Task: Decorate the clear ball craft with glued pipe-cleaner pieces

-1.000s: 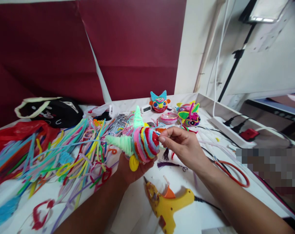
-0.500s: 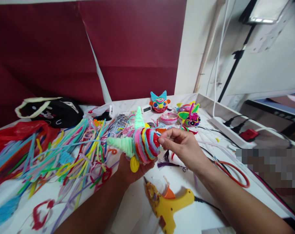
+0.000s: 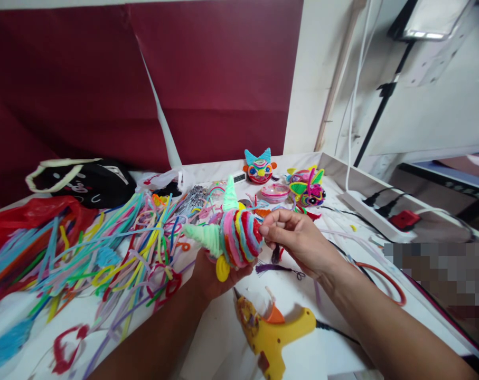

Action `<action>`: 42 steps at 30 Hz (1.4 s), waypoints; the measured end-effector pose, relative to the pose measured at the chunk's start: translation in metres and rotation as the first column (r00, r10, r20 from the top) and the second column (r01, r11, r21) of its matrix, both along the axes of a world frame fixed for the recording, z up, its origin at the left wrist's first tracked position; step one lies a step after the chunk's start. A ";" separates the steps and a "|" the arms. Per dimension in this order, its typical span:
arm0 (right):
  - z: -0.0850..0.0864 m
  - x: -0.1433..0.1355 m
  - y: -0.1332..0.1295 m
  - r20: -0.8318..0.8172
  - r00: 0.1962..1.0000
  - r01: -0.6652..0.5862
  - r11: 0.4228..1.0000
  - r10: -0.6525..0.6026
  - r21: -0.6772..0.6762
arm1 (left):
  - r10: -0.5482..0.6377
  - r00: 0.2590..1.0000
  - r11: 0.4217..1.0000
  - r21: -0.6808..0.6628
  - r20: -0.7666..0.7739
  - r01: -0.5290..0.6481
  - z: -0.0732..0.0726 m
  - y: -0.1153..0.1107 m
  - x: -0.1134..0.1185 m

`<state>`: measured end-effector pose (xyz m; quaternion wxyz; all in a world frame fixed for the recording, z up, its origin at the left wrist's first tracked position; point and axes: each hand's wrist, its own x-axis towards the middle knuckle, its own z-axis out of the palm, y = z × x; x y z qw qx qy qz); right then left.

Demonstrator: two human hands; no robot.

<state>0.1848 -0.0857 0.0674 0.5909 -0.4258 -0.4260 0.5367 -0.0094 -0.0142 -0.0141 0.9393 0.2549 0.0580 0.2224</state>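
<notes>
A pipe-cleaner figure (image 3: 242,237) with pink, grey, yellow and red stripes is held above the table. It has two pale green pointed ears and a small yellow disc at its side. My left hand (image 3: 219,277) wraps round it from below, fingers partly hidden. At the red end, the thumb and forefinger of my right hand (image 3: 289,237) are pinched together against the figure; whether a loose strand is between them is too small to tell. Below both hands lies a yellow hot glue gun (image 3: 281,335) with an orange trigger.
Loose pipe cleaners (image 3: 120,253) cover the table's left side, near a black bag (image 3: 92,184). Behind stand a blue-eared figure (image 3: 260,166), a pink dish (image 3: 274,193) and another colourful figure (image 3: 308,187). A purple tassel (image 3: 276,268) and a power strip (image 3: 377,216) lie to the right.
The figure and my left hand have shifted slightly right. My right hand stays pinched at the red end, with only a small movement.
</notes>
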 end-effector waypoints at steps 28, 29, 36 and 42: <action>-0.002 0.001 -0.002 -0.126 0.990 -0.068 0.997 0.063 -0.039 | -0.020 1.000 1.000 -0.021 0.010 0.020 0.005 -0.004 0.002; -0.001 0.001 -0.002 -0.127 0.990 -0.068 0.997 0.063 -0.039 | -0.021 1.000 1.000 -0.016 0.017 0.021 0.005 -0.004 0.002; -0.001 0.000 -0.002 -0.140 0.989 -0.064 0.997 0.058 -0.042 | -0.059 0.994 0.998 -0.010 0.092 0.060 0.004 -0.003 0.002; 0.000 -0.001 -0.001 -0.144 0.988 -0.064 0.997 0.056 -0.052 | -0.072 0.991 0.997 0.001 0.110 0.073 0.005 -0.003 0.003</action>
